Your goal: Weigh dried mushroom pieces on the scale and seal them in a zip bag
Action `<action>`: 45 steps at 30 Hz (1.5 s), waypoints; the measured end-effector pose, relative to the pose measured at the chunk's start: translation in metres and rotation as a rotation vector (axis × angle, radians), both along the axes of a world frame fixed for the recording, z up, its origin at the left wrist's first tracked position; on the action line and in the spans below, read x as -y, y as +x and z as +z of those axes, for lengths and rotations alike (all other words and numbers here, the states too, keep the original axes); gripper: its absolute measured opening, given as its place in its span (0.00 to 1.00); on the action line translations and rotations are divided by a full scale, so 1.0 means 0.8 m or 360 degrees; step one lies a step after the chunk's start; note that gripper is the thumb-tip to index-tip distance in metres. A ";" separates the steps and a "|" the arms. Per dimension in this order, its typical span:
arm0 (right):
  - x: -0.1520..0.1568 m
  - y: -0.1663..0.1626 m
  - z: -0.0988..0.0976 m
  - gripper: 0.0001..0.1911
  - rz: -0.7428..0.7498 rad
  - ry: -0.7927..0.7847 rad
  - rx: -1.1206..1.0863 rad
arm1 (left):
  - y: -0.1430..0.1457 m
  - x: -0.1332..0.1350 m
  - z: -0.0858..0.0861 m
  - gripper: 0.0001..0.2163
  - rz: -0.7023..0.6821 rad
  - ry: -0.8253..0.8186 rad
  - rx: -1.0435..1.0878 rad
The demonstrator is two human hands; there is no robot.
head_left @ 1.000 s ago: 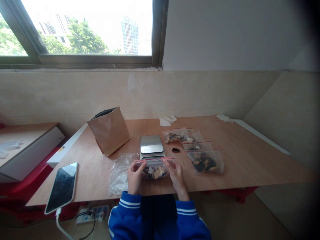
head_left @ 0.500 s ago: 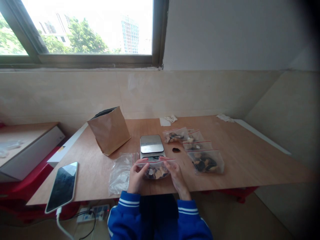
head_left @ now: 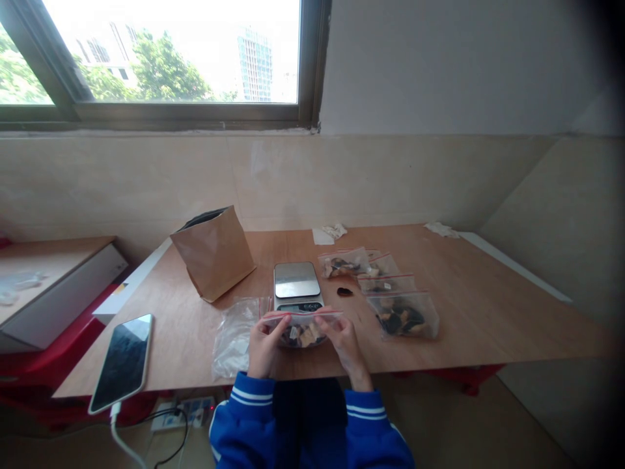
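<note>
Worktop (head_left: 469, 319) carries four filled zip bags (head_left: 401, 316) right of my digital scale (head_left: 296, 280), a limp clear bag (head_left: 235, 340) unfilled at its left; my left hand (head_left: 265, 348) and right hand (head_left: 346, 342) pinch a fifth bag (head_left: 301, 335) by its red-lined mouth, fingers closed, just below the scale.

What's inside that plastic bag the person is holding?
The clear zip bag, held by the left hand and right hand, contains pale and dark chunks. Whatever lies behind the hands is covered, and the chunks' exact kind cannot be told.
</note>
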State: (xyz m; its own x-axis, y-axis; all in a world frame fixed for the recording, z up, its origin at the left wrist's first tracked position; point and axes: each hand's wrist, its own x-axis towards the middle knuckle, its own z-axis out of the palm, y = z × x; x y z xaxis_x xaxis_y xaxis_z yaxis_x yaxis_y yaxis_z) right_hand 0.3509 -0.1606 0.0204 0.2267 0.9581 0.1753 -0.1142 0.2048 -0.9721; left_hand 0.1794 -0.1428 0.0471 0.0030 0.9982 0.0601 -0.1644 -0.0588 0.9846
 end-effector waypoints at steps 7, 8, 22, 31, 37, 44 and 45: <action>-0.002 -0.005 0.002 0.09 -0.0077 0.0112 0.0106 | 0.002 -0.002 -0.005 0.11 -0.0001 0.0045 -0.0084; -0.002 -0.005 0.003 0.09 -0.0082 0.0119 0.0103 | 0.002 -0.002 -0.005 0.11 0.0008 0.0060 -0.0115; -0.002 -0.006 0.001 0.14 0.0014 -0.0037 -0.0112 | -0.005 0.001 -0.003 0.17 -0.0150 -0.0023 -0.0059; 0.001 -0.004 0.001 0.17 0.0298 -0.0064 -0.0241 | -0.005 -0.003 -0.011 0.12 -0.0209 0.0024 -0.0100; 0.001 -0.006 -0.004 0.13 0.0327 -0.0076 -0.0173 | -0.007 -0.002 -0.009 0.11 -0.0289 0.0051 -0.0106; -0.001 -0.011 0.006 0.09 0.0134 0.0080 0.0006 | -0.006 0.000 -0.005 0.10 -0.0265 0.0029 -0.0111; -0.001 -0.011 0.007 0.09 0.0125 0.0083 0.0009 | -0.005 0.001 -0.004 0.09 -0.0264 0.0029 -0.0105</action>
State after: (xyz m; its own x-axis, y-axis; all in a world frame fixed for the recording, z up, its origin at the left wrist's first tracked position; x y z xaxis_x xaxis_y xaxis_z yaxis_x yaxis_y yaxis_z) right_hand 0.3418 -0.1596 0.0258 0.1499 0.9625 0.2263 -0.1263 0.2456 -0.9611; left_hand 0.1750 -0.1434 0.0442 0.1718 0.9825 0.0726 -0.1082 -0.0545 0.9926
